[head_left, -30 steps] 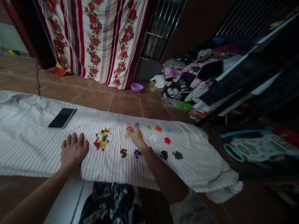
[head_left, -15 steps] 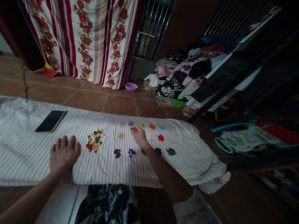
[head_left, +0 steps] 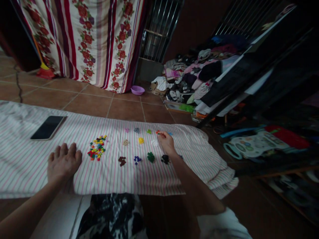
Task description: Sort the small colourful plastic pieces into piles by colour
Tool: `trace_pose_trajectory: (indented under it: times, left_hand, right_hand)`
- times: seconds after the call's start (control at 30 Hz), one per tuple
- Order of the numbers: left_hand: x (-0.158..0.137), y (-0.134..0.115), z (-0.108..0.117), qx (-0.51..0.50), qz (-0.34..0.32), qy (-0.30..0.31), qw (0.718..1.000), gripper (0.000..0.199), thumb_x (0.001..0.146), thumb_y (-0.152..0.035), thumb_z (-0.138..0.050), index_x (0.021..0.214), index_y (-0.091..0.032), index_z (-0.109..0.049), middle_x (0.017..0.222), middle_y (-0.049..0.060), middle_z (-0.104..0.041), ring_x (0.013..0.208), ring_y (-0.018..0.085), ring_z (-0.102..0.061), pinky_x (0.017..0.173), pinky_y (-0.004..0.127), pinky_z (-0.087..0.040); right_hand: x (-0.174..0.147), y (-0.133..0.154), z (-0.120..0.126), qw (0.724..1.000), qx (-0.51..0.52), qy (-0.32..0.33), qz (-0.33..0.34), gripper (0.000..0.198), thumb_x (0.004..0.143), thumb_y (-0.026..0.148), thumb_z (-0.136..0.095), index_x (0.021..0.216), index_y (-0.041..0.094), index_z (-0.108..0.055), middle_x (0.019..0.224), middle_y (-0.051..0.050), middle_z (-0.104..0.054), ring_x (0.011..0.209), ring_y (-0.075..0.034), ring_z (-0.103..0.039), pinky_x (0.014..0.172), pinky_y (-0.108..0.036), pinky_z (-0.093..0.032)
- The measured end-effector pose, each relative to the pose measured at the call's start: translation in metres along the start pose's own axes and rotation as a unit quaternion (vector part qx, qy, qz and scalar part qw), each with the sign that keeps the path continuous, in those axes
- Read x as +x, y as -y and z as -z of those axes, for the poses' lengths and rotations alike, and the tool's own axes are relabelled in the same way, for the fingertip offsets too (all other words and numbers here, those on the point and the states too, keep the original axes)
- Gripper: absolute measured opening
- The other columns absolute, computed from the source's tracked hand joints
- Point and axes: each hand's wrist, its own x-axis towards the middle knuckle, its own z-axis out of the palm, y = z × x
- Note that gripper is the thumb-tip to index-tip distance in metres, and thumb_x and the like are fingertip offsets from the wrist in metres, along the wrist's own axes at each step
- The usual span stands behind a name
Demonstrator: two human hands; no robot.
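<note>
My left hand (head_left: 64, 162) lies palm down with its fingers apart on a striped cloth (head_left: 104, 182), holding nothing. To its right is a mixed heap of tiny coloured pieces (head_left: 97, 148). My right hand (head_left: 166, 143) has thumb and fingers pinched together, with what looks like a small green piece between the tips. Those tips are by the orange pile (head_left: 157, 131), which they partly hide. Small one-colour piles lie around it, among them lime green (head_left: 149, 131), yellow (head_left: 141, 140), white (head_left: 154, 143), dark green (head_left: 151, 157) and black (head_left: 164, 159). My right arm mostly covers a grey pile.
A dark-screened phone (head_left: 48, 127) rests at the cloth's left. Beyond the cloth, a purple basin (head_left: 138, 90) stands on the tiled floor near a floral curtain (head_left: 104, 46). A heap of clothes (head_left: 191, 73) and a leaning dark panel (head_left: 231, 76) are at the right.
My right hand has moved right, from above the yellow pile to the orange one, still pinched. Yellow and dark green piles are uncovered. My left hand stays on the cloth; the view has shifted slightly.
</note>
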Motion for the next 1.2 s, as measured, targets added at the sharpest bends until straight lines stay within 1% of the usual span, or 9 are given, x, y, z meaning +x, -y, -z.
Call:
trace_pose_trajectory:
  times: [0.1, 0.2, 0.3, 0.47, 0.63, 0.77, 0.87, 1.03, 1.2]
  left_hand:
    - [-0.001, 0.0, 0.001, 0.011, -0.012, -0.014, 1.0, 0.054, 0.094, -0.04, -0.024, 0.137, -0.018, -0.045, 0.138, 0.023, -0.049, 0.136, 0.04, -0.039, 0.105, 0.057, -0.036]
    - [-0.002, -0.002, 0.005, 0.026, -0.017, -0.01, 0.999, 0.053, 0.094, -0.039, -0.022, 0.136, -0.017, -0.046, 0.134, 0.023, -0.051, 0.133, 0.04, -0.042, 0.103, 0.056, -0.038]
    - [-0.003, -0.005, 0.008, 0.033, -0.007, 0.003, 0.999, 0.054, 0.094, -0.039, -0.021, 0.133, -0.014, -0.049, 0.134, 0.023, -0.05, 0.133, 0.04, -0.042, 0.104, 0.054, -0.038]
    - [-0.004, -0.006, 0.01, 0.036, -0.01, 0.002, 0.999, 0.055, 0.095, -0.037, -0.021, 0.132, -0.01, -0.05, 0.138, 0.025, -0.048, 0.132, 0.042, -0.042, 0.104, 0.055, -0.037]
    - [-0.005, -0.007, 0.01, 0.038, -0.006, -0.005, 0.999, 0.054, 0.094, -0.038, -0.022, 0.132, -0.013, -0.051, 0.135, 0.023, -0.051, 0.132, 0.04, -0.043, 0.104, 0.054, -0.038]
    - [-0.004, -0.006, 0.01, 0.034, -0.008, -0.004, 0.999, 0.056, 0.094, -0.039, -0.02, 0.133, -0.013, -0.051, 0.134, 0.024, -0.052, 0.132, 0.04, -0.043, 0.104, 0.054, -0.038]
    - [-0.002, -0.005, 0.009, 0.017, -0.005, -0.003, 1.0, 0.057, 0.092, -0.039, -0.023, 0.132, -0.01, -0.053, 0.135, 0.026, -0.051, 0.131, 0.041, -0.042, 0.104, 0.055, -0.037]
    - [-0.003, -0.004, 0.007, 0.02, 0.0, -0.011, 1.0, 0.056, 0.092, -0.039, -0.025, 0.135, -0.015, -0.051, 0.136, 0.022, -0.052, 0.132, 0.04, -0.042, 0.104, 0.055, -0.037]
    - [-0.003, -0.004, 0.006, 0.033, -0.006, -0.01, 0.999, 0.058, 0.094, -0.039, -0.02, 0.135, -0.011, -0.05, 0.14, 0.024, -0.048, 0.132, 0.04, -0.041, 0.105, 0.054, -0.037]
  right_hand:
    - [-0.008, 0.0, 0.011, 1.0, 0.014, -0.007, -0.019, 0.025, 0.073, 0.032, -0.055, 0.089, 0.02, -0.07, 0.081, -0.004, -0.072, 0.073, -0.019, -0.065, 0.076, -0.032, -0.053]
    - [-0.029, 0.004, 0.018, 0.998, 0.013, 0.057, -0.005, 0.023, 0.073, 0.033, -0.057, 0.087, 0.021, -0.071, 0.078, -0.002, -0.07, 0.072, -0.017, -0.064, 0.073, -0.03, -0.052]
    - [-0.055, 0.006, 0.022, 0.994, -0.027, 0.107, 0.007, 0.023, 0.073, 0.031, -0.057, 0.087, 0.022, -0.072, 0.075, -0.001, -0.069, 0.069, -0.017, -0.064, 0.069, -0.029, -0.051]
    - [-0.081, 0.004, 0.025, 0.985, -0.119, 0.122, 0.042, 0.023, 0.076, 0.021, -0.051, 0.084, 0.022, -0.073, 0.079, -0.002, -0.071, 0.074, -0.018, -0.065, 0.073, -0.028, -0.049]
    - [-0.083, 0.004, 0.022, 0.965, -0.188, 0.154, 0.102, 0.025, 0.08, 0.016, -0.048, 0.087, 0.021, -0.072, 0.087, -0.005, -0.073, 0.083, -0.019, -0.066, 0.077, -0.028, -0.047]
    - [-0.082, 0.004, 0.02, 0.953, -0.211, 0.183, 0.119, 0.025, 0.084, 0.016, -0.047, 0.09, 0.021, -0.071, 0.091, -0.005, -0.074, 0.088, -0.02, -0.067, 0.08, -0.028, -0.048]
    - [-0.083, 0.004, 0.02, 0.955, -0.201, 0.183, 0.119, 0.025, 0.085, 0.015, -0.047, 0.092, 0.021, -0.071, 0.093, -0.006, -0.075, 0.089, -0.021, -0.068, 0.082, -0.03, -0.049]
    - [-0.087, 0.003, 0.019, 0.967, -0.148, 0.174, 0.114, 0.027, 0.084, 0.014, -0.048, 0.094, 0.021, -0.071, 0.095, -0.005, -0.075, 0.09, -0.02, -0.069, 0.085, -0.031, -0.051]
    - [-0.091, 0.002, 0.015, 0.968, -0.153, 0.149, 0.132, 0.031, 0.082, 0.011, -0.044, 0.094, 0.019, -0.071, 0.096, -0.008, -0.074, 0.093, -0.021, -0.067, 0.087, -0.034, -0.051]
